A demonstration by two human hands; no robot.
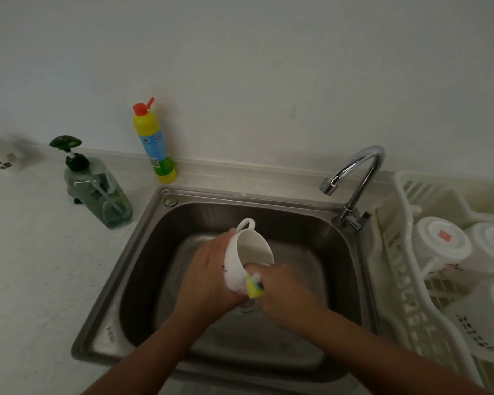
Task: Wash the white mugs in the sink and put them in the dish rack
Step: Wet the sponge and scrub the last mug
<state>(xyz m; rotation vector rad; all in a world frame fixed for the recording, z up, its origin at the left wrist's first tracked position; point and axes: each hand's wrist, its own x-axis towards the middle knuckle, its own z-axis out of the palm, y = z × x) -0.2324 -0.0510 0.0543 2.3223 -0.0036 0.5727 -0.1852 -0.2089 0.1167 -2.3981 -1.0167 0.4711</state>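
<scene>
Both your hands are over the sink (109, 332), working on one mug (251, 249). Your left hand (208, 269) grips it from the side, fingers (231, 232) curled round its body, the handle just past their tips and the mouth turned toward your right hand (285, 289). Your right fingers (261, 267) are closed on a yellow sponge (253, 289), pressed against the mug's rim and lower wall, with foam where they meet. Well to the right of those fingers sits the rack (408, 269), holding two upturned mugs (439, 240) side by side. The tap (357, 169) arches beyond your right fingers. Left of your left fingers, on the tabletop (40, 266), stand a pump bottle (100, 192) and, by the wall, a yellow bottle (154, 146).
</scene>
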